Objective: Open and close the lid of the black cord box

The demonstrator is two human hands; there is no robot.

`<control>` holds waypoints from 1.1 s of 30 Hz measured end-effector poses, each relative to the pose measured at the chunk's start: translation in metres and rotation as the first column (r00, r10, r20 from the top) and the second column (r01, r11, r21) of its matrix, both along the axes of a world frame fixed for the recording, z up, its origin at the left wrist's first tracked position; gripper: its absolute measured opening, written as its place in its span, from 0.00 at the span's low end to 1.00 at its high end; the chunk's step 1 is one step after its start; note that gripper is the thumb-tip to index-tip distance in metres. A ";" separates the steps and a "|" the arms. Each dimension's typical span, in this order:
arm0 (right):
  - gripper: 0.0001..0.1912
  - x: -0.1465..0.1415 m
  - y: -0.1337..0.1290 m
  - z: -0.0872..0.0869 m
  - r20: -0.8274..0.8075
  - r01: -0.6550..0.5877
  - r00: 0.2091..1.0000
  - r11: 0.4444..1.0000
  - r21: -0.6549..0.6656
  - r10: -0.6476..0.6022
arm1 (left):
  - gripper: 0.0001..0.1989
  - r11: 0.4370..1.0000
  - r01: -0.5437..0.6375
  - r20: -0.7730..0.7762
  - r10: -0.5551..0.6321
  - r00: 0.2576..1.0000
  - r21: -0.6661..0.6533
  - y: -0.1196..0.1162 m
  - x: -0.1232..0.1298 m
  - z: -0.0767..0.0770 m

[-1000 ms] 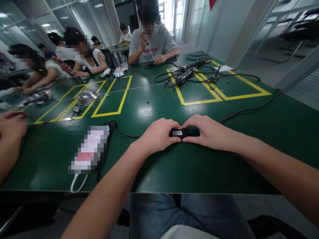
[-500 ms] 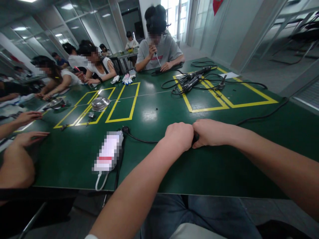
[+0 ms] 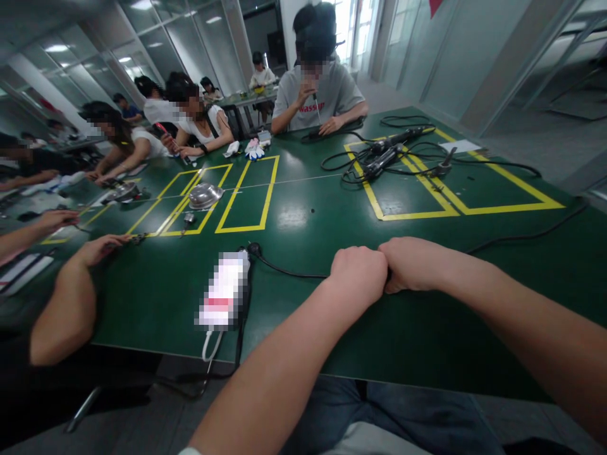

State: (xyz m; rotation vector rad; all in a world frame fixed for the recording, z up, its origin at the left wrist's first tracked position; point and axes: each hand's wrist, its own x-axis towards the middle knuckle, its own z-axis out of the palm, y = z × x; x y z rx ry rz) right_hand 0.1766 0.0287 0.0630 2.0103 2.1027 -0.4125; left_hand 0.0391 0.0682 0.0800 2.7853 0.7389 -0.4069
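Observation:
Both my hands are closed side by side just above the green table (image 3: pixel 427 341), knuckles touching. My left hand (image 3: pixel 359 272) grips something mostly hidden inside the fist. My right hand (image 3: pixel 412 262) is curled around what seems to be the other end, where only a sliver of black shows. A black cord (image 3: pixel 294 274) runs from a plug (image 3: pixel 255 249) to my left fist. Beyond my right wrist, another stretch of black cable (image 3: pixel 526 231) lies on the table.
A phone (image 3: pixel 222 289) with a white cable lies left of my forearm. Black corded tools (image 3: pixel 382 161) lie tangled ahead, over yellow tape outlines. A metal bowl (image 3: pixel 205 196) stands farther left. A co-worker's hand (image 3: pixel 102 248) reaches a small metal part (image 3: pixel 138 239). Another person sits opposite.
The whole view has shifted, so the table and my hands appear farther right. My fists remain together. At the left, the co-worker's hand has moved right to the small metal part.

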 end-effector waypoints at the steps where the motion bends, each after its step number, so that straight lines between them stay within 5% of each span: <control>1: 0.07 0.000 -0.001 -0.001 -0.007 0.002 1.000 1.000 0.001 -0.002 | 0.13 1.000 0.002 0.002 -0.002 1.000 -0.001 0.000 -0.001 0.000; 13: 0.06 0.006 -0.013 -0.012 -0.089 0.021 0.996 1.000 0.014 -0.020 | 0.11 0.999 0.050 0.046 -0.049 0.998 -0.021 0.001 -0.003 -0.006; 18: 0.08 0.016 -0.024 -0.025 -0.228 0.146 0.965 0.987 0.073 -0.126 | 0.13 0.990 0.136 0.133 -0.129 0.983 -0.047 0.020 -0.015 -0.019; 23: 0.15 0.024 -0.039 -0.046 -0.412 0.197 0.906 0.960 0.197 -0.101 | 0.14 0.979 0.186 0.321 -0.151 0.935 -0.080 0.032 -0.031 -0.040; 33: 0.25 0.028 -0.050 -0.066 -0.499 0.288 0.859 0.912 0.291 -0.112 | 0.21 0.977 -0.192 0.526 0.214 0.823 -0.097 0.055 -0.041 -0.073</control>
